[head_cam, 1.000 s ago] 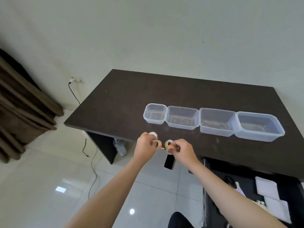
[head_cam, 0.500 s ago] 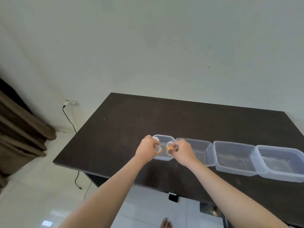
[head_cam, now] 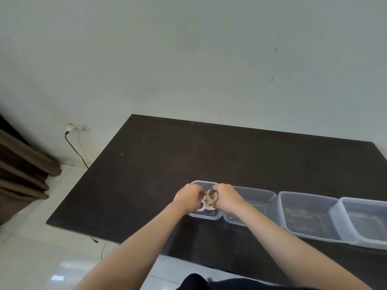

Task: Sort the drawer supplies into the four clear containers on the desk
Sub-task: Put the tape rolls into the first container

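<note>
Fingers first: the left hand's fingers (head_cam: 195, 194) were curled in tight, and the right hand's fingers (head_cam: 215, 190) were hooked round a tan tape roll (head_cam: 211, 198), pinching it. Both hands met right over the smallest container (head_cam: 206, 215), the left hand (head_cam: 186, 197) at its left rim, the right hand (head_cam: 227, 197) at its right rim. What the left hand gripped, I couldn't tell for sure; its fingers hid it. Below the tan roll, down inside the smallest container, sat pale tape rolls (head_cam: 206, 206), blurred, touching or nearly touching the tan one. Exactly how many, I couldn't make out.

Moving outward! Immediately right of the smallest container stood the second container (head_cam: 261, 195), walls touching. Further right of it came the third container (head_cam: 307, 233), then the fourth container (head_cam: 366, 233) at the far right, cut off by the frame edge. All clear plastic, one row along the desk (head_cam: 167, 160), dark brown, with the smallest container near its front edge.

Far left of the smallest container, off the desk, a wall socket (head_cam: 76, 127) with a black cable (head_cam: 75, 149) hanging down, and brown curtains (head_cam: 23, 174) beyond that.
</note>
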